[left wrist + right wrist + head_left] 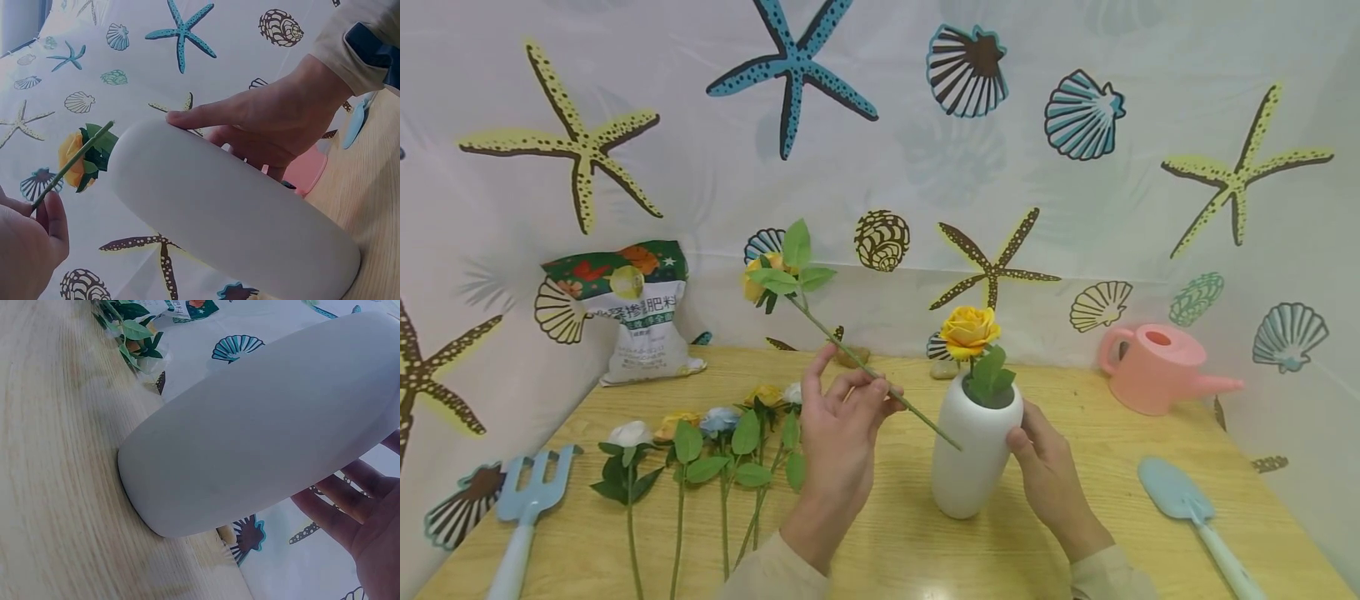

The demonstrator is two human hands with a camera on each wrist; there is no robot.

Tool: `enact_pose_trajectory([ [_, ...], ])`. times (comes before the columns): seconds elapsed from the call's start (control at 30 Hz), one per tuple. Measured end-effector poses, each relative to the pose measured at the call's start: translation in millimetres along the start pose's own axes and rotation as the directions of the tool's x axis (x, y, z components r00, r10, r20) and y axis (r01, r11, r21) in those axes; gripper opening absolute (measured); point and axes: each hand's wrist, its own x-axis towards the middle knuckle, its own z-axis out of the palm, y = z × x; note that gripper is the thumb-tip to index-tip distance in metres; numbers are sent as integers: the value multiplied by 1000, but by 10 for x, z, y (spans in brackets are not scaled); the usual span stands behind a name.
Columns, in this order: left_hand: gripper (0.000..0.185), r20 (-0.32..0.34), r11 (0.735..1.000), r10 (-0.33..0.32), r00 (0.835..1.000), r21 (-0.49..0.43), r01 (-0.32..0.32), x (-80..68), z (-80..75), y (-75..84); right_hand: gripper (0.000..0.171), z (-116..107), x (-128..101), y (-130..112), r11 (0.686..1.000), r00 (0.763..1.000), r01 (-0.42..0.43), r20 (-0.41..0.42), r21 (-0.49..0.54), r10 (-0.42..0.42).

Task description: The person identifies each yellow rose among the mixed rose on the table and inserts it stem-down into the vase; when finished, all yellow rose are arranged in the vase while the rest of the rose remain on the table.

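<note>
Here, from the head view, a yellow rose [772, 279] is pinched by its long green stem between thumb and fingers of the left hand [842, 421], the stem's lower tip hanging just before the white vase [973, 454], which stands on the wooden table [895, 533] with another yellow rose [969, 329] already in it. The vase is steadied from its far side by the right hand [1047, 467], whose fingers lie straight against the wall.

In the left wrist view, the stem [72, 164] is seen nipped at the fingertips, short of the vase [231, 212].

In the right wrist view, the open palm [369, 525] is shown just beside the vase [262, 425].

The step is judged best done by raising the stem tip above the mouth, then lowering it beside the seated rose while the vase is kept braced.
</note>
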Motion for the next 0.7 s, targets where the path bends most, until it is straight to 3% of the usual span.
enact_pose_trajectory([
  [0.33,71,-66,982,181,981,-40,-183,96,245,-5,52,6,-2,10,1000,1000,7,-11,-5,-7],
  [0.7,68,10,941,329,944,82,-328,178,322,-88,51,1,-3,-12,1000,1000,13,1,20,-13],
])
